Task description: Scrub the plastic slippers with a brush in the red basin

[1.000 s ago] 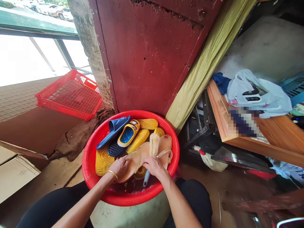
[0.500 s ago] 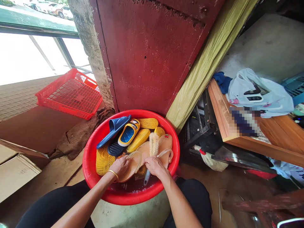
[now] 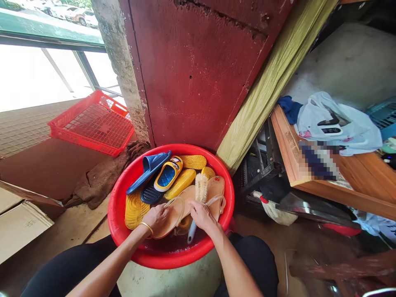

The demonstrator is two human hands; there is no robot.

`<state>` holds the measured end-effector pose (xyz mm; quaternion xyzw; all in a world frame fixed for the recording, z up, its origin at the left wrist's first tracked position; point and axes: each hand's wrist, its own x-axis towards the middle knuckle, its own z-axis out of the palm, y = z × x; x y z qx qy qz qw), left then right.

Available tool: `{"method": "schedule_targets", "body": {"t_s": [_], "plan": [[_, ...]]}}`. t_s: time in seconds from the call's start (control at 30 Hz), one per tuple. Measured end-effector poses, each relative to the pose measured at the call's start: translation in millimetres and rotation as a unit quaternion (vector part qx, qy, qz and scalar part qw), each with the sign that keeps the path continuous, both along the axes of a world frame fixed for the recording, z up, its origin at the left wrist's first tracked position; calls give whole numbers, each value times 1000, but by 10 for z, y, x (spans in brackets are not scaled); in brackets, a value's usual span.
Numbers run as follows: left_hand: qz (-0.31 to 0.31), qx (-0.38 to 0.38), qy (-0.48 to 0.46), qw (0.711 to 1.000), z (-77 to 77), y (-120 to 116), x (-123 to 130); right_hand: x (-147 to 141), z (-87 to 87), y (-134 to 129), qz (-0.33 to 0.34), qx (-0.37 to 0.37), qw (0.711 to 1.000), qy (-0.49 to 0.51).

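Note:
A red basin [image 3: 116, 214] holds water and several slippers. My left hand [image 3: 157, 218] grips a tan sandal [image 3: 182, 206] with clear straps near one end. Around the handle of a brush [image 3: 201, 187] with pale bristles, my right hand [image 3: 201, 214] is closed; the grey handle tip shows below it. Another tan sandal [image 3: 216, 187] with a cherry ornament lies at the right. Behind are a blue slipper [image 3: 148, 169], a yellow slipper with a blue inside [image 3: 168, 175], a dark slipper [image 3: 150, 194] and yellow slippers [image 3: 182, 183].
A red crate [image 3: 93, 123] rests at the left by a brown cloth [image 3: 95, 185] and cardboard [image 3: 23, 225]. Straight ahead is a red door [image 3: 198, 82]. On the right, a wooden drawer [image 3: 365, 173] bears a white plastic bag [image 3: 340, 123].
My right hand has shifted very slightly right and down with the brush. The view has tilted a little; my left hand keeps its hold on the sandal.

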<state>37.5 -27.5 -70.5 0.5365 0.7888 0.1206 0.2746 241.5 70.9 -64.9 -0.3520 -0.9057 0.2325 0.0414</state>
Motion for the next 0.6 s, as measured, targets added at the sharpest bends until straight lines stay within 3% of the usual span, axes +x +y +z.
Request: {"method": "schedule_targets", "body": {"t_s": [0.17, 0.3, 0.43, 0.6], "plan": [[34, 36, -124, 991, 188, -70, -158, 142, 9, -37, -116, 41, 990, 69], [109, 93, -216, 966, 265, -75, -264, 209, -25, -207, -145, 72, 987, 0], [191, 154, -220, 944, 128, -6, -246, 150, -72, -378, -112, 92, 985, -92], [202, 171, -207, 942, -149, 88, -151, 29, -133, -412, -78, 112, 977, -166]]}}
